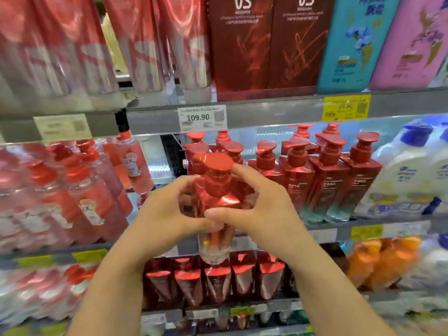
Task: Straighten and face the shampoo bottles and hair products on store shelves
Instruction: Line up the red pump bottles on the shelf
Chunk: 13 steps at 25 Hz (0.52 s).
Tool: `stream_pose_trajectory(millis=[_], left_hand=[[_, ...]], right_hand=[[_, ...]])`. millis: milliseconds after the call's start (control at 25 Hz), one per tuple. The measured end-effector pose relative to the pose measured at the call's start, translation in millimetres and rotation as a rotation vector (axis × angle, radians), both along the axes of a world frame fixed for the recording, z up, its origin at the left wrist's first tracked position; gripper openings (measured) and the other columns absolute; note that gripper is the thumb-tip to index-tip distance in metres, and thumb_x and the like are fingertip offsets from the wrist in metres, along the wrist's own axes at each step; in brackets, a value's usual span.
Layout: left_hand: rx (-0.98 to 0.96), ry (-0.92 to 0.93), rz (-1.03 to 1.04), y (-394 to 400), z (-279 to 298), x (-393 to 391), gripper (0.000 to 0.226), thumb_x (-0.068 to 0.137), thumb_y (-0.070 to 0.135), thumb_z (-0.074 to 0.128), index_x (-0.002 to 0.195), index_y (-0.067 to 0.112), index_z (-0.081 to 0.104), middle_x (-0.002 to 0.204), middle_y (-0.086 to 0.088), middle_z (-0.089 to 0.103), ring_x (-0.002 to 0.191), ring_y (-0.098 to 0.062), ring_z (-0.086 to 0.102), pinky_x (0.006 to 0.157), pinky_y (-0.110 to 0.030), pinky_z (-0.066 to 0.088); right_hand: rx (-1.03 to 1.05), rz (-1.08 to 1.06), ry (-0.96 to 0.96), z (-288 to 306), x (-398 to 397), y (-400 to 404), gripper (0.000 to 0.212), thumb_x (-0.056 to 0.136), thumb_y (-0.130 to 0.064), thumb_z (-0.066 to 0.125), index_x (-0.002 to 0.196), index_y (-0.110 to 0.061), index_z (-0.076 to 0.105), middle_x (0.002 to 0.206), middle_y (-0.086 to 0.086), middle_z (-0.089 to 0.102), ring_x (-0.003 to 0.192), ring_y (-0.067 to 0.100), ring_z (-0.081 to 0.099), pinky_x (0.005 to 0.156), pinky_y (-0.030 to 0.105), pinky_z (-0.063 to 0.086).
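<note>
A red pump shampoo bottle [217, 197] with a clear lower end is held in front of the middle shelf [363, 230], tilted toward me, its base hanging below the shelf edge. My left hand [167, 212] grips its left side, thumb across the front. My right hand [257, 204] grips the right side, thumb meeting the left thumb on the bottle's front. Several matching red pump bottles [322, 175] stand in rows on the shelf behind and to the right.
Pink-red clear bottles [80, 190] fill the shelf at left, white bottles with blue caps [412, 170] at right. Dark red boxes [266, 42] and teal and pink bottles sit on the upper shelf. Red packs [218, 277] and orange bottles [383, 258] are below.
</note>
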<state>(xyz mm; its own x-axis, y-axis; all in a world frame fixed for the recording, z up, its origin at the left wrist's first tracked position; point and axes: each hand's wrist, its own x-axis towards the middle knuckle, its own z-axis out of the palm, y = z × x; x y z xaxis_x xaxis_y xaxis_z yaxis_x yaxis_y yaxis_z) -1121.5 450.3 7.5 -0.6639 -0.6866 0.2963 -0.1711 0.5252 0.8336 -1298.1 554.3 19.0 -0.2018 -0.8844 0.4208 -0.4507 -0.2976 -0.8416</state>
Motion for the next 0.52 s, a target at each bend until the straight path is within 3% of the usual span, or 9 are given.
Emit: stream_pose_trajectory(millis=[80, 200, 360, 520], left_hand=[[-0.058, -0.057, 0.113, -16.2, 3.5, 30.7, 0.072, 0.049, 0.059, 0.089, 0.114, 0.047, 0.060, 0.101, 0.019, 0.073, 0.092, -0.003, 0.070, 0.072, -0.022, 0.056], [0.000, -0.086, 0.247, -46.3, 5.1, 60.5, 0.074, 0.039, 0.064, 0.088, 0.106, 0.049, 0.060, 0.093, 0.021, 0.074, 0.086, 0.001, 0.070, 0.067, -0.021, 0.052], [0.037, -0.114, 0.276, -80.1, 0.6, 68.3, 0.067, 0.038, 0.063, 0.087, 0.098, 0.050, 0.060, 0.086, 0.021, 0.074, 0.079, 0.005, 0.069, 0.071, -0.024, 0.049], [0.068, -0.110, 0.239, -105.8, -8.6, 58.5, 0.063, 0.044, 0.069, 0.085, 0.098, 0.050, 0.057, 0.089, 0.020, 0.074, 0.080, 0.004, 0.068, 0.069, -0.027, 0.050]], right_hand=[[0.017, -0.012, 0.029, -6.1, 15.7, -7.0, 0.059, 0.075, -0.042, 0.081, 0.129, -0.049, 0.058, 0.123, -0.036, 0.063, 0.067, -0.008, 0.063, 0.073, 0.013, 0.051], [0.098, -0.097, -0.002, -14.4, 30.1, -12.8, 0.037, 0.082, -0.045, 0.075, 0.117, -0.049, 0.065, 0.116, -0.033, 0.066, 0.053, 0.013, 0.064, 0.065, 0.031, 0.060], [0.136, -0.171, -0.099, -16.1, 45.9, -18.4, 0.018, 0.088, -0.031, 0.074, 0.102, -0.041, 0.072, 0.091, -0.019, 0.074, 0.050, 0.004, 0.063, 0.056, 0.021, 0.056], [0.196, -0.285, -0.077, -26.2, 78.0, -20.5, 0.012, 0.088, -0.032, 0.074, 0.097, -0.040, 0.072, 0.083, -0.023, 0.072, 0.053, -0.002, 0.060, 0.057, 0.012, 0.050]])
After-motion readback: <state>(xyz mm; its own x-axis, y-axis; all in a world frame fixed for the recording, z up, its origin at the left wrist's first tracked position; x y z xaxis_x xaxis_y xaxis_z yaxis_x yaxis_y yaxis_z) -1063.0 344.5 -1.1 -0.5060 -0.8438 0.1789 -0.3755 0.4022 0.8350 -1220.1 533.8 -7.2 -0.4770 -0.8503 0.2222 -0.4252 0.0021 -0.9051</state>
